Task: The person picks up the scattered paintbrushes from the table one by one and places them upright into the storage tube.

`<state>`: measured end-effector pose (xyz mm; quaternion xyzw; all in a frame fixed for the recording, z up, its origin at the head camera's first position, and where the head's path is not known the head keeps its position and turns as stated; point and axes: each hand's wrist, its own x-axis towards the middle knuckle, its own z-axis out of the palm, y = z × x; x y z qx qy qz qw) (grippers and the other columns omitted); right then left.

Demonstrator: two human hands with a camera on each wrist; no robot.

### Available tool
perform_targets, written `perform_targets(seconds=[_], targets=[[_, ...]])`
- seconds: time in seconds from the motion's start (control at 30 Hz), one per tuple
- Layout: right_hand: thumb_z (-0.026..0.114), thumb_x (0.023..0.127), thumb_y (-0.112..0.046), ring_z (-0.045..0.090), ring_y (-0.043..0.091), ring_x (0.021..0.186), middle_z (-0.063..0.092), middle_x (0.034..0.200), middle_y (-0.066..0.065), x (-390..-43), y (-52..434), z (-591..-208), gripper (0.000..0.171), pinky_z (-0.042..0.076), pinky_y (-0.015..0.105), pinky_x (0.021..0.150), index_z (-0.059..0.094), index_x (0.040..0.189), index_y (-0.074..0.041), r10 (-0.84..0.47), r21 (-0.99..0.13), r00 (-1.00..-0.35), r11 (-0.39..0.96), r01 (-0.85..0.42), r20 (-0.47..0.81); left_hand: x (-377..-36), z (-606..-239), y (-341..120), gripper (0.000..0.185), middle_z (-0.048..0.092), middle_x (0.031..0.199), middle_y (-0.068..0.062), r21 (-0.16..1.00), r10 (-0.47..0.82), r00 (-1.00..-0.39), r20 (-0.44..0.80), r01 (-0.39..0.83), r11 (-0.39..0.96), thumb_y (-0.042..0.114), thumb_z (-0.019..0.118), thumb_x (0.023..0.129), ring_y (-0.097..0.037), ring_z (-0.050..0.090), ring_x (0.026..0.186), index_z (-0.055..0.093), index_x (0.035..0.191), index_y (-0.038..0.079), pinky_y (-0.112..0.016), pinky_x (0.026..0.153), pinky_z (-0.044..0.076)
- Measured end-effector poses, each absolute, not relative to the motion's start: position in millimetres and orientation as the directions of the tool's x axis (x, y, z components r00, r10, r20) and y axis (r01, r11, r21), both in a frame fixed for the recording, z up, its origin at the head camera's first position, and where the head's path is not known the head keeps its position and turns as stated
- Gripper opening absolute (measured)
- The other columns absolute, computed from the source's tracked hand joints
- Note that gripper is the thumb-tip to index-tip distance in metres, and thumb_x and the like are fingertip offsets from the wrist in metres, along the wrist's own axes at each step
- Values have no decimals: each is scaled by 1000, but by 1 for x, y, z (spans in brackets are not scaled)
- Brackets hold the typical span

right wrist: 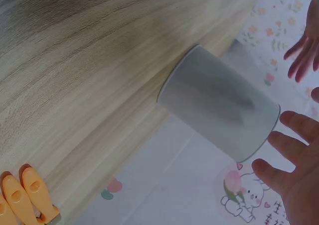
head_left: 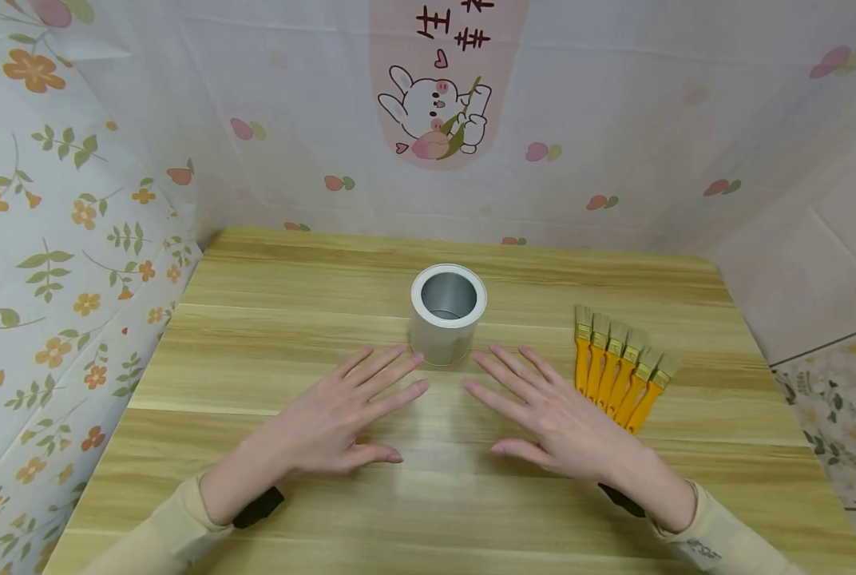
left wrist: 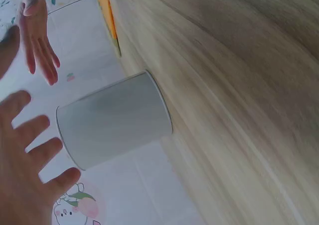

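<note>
Resting flat on the wooden table, the left hand and the right hand lie palm down with fingers spread and straight, holding nothing. One white can stands upright just beyond and between the fingertips of both hands, apart from them, its open mouth up and its metal inside showing empty. To the outer side of the right hand, just beside it, six yellow-handled brushes lie in a tight fan, bristles pointing away from the person. This looks like the starting pose, with nothing yet picked up. The next move probably calls for the right hand to shift outward and pinch a single brush handle clear of its neighbours.
</note>
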<state>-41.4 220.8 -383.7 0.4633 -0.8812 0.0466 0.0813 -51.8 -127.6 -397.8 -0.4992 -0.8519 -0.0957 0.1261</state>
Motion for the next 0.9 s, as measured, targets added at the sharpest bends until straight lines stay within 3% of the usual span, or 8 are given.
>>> perform_targets(seconds=[0.23,0.43,0.6,0.77,0.9], targets=[[51,102,-59,32,33,155,25,172,5,-42,222,-380,72,17,44,130,33,162,-24,-771,-68,-601,601,-796,212,-56,-397,-119,79,41,164,-8,138,697,-547,464,822,553,56,67,93,-32,43,150,41,158,19,-53,112,47],[58,101,-53,40,28,152,36,167,3,-45,223,-378,70,37,49,120,36,161,-25,-721,-150,-638,623,-768,271,-67,-394,-106,74,50,158,-9,260,570,-616,544,770,583,48,73,92,-31,48,146,48,153,14,-51,112,48],[52,105,-51,54,27,139,53,155,6,-47,223,-378,59,50,48,108,47,155,-22,-675,-186,-623,605,-774,396,-80,-392,-95,79,52,154,-10,328,480,-657,582,729,601,42,81,87,-31,52,141,48,152,12,-52,109,49],[48,107,-49,62,25,129,62,145,6,-50,224,-379,53,49,37,106,55,149,-18,-607,-233,-624,598,-766,493,-96,-393,-82,91,46,160,-10,474,386,-776,500,618,628,45,82,85,-32,48,145,39,158,14,-55,115,44],[50,107,-46,65,25,126,65,141,6,-52,225,-380,51,46,23,110,58,147,-16,-553,-279,-644,604,-747,529,-106,-397,-73,111,35,167,-4,628,325,-891,317,454,632,52,82,83,-31,38,153,15,166,23,-59,119,38]])
